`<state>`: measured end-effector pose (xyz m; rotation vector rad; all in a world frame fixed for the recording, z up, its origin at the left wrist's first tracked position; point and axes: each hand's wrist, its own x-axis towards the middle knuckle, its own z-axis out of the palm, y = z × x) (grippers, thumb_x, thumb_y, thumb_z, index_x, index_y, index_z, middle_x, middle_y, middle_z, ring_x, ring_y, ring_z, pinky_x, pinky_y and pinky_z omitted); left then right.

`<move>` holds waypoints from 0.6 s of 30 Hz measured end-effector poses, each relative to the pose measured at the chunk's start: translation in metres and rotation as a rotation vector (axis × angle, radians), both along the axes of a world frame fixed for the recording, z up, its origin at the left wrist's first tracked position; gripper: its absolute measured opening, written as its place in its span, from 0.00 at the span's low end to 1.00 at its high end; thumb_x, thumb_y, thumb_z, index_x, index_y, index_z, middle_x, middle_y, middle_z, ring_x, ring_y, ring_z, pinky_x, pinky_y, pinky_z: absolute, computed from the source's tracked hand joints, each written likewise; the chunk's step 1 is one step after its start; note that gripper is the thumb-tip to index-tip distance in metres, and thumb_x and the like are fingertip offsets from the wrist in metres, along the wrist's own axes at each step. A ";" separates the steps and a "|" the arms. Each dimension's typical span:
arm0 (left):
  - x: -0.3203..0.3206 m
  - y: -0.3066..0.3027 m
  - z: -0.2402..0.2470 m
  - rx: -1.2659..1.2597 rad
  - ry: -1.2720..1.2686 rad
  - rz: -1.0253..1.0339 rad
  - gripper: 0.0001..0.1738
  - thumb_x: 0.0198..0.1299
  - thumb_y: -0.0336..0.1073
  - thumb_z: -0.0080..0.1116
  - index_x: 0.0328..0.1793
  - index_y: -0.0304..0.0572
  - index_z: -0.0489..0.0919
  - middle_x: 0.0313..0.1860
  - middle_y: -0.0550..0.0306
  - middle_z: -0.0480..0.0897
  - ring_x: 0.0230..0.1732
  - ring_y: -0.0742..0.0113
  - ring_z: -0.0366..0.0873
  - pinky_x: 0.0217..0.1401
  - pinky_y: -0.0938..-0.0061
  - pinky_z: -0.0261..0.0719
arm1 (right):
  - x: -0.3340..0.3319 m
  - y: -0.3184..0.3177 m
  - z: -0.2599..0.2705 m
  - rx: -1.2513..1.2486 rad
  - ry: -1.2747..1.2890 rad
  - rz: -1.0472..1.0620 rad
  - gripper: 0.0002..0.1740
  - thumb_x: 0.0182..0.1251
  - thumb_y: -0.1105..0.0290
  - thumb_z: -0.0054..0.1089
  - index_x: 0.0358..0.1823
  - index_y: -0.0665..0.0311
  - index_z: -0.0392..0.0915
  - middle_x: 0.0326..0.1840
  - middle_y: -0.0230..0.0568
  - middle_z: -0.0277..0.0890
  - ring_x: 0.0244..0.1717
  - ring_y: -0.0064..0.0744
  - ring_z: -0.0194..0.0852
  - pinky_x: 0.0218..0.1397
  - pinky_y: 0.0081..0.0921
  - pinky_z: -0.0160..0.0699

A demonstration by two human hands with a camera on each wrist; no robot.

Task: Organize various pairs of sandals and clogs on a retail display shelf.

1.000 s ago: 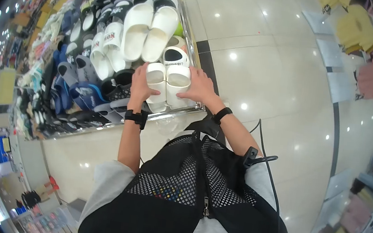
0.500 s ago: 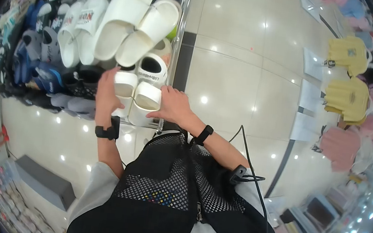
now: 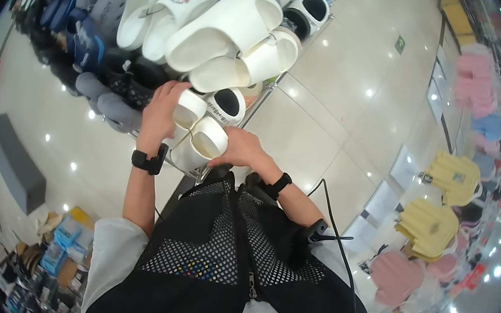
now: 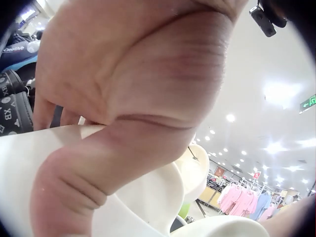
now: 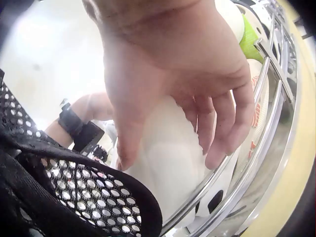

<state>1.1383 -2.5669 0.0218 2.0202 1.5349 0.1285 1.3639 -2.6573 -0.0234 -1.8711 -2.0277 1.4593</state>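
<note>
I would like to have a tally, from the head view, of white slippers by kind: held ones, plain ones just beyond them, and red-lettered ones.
Held slippers: 2
Plain slippers: 2
Red-lettered slippers: 2
Total: 6

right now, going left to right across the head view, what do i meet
Grey box-shaped block, grey rounded shoes, left grip, held white thick-strapped slides, right grip, yellow cloth tops.

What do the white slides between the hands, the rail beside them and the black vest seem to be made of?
White slides: probably moulded foam or rubber, smooth and fairly matte, judging by their thick one-piece look. Rail: likely chromed or polished metal, given its bright mirror-like highlights. Black vest: partly mesh fabric, shown by its holes; fibre unclear.
</note>
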 end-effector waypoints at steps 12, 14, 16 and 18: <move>0.005 -0.018 -0.009 0.314 0.107 0.048 0.46 0.47 0.13 0.58 0.75 0.57 0.75 0.73 0.51 0.75 0.77 0.47 0.69 0.74 0.53 0.74 | 0.123 0.078 0.017 0.118 0.520 -0.194 0.16 0.64 0.66 0.78 0.47 0.67 0.86 0.39 0.38 0.89 0.40 0.26 0.87 0.46 0.24 0.85; 0.010 -0.023 -0.010 0.355 0.163 0.074 0.44 0.50 0.14 0.55 0.76 0.56 0.75 0.73 0.49 0.75 0.77 0.46 0.69 0.74 0.52 0.72 | 0.156 0.098 0.029 0.157 0.533 -0.252 0.12 0.65 0.68 0.77 0.45 0.66 0.86 0.38 0.37 0.89 0.40 0.24 0.86 0.45 0.23 0.85; 0.017 -0.025 -0.008 0.394 0.248 0.124 0.42 0.53 0.15 0.55 0.76 0.55 0.75 0.74 0.49 0.75 0.77 0.46 0.69 0.74 0.53 0.72 | 0.183 0.120 0.039 0.300 0.511 -0.353 0.11 0.67 0.70 0.75 0.47 0.65 0.85 0.39 0.37 0.88 0.38 0.24 0.85 0.43 0.22 0.84; 0.028 -0.038 -0.006 0.395 0.317 0.158 0.42 0.52 0.15 0.55 0.76 0.52 0.74 0.74 0.49 0.74 0.76 0.45 0.69 0.74 0.54 0.72 | 0.199 0.138 0.046 0.379 0.530 -0.351 0.14 0.66 0.69 0.75 0.50 0.64 0.84 0.40 0.36 0.87 0.39 0.24 0.84 0.43 0.23 0.83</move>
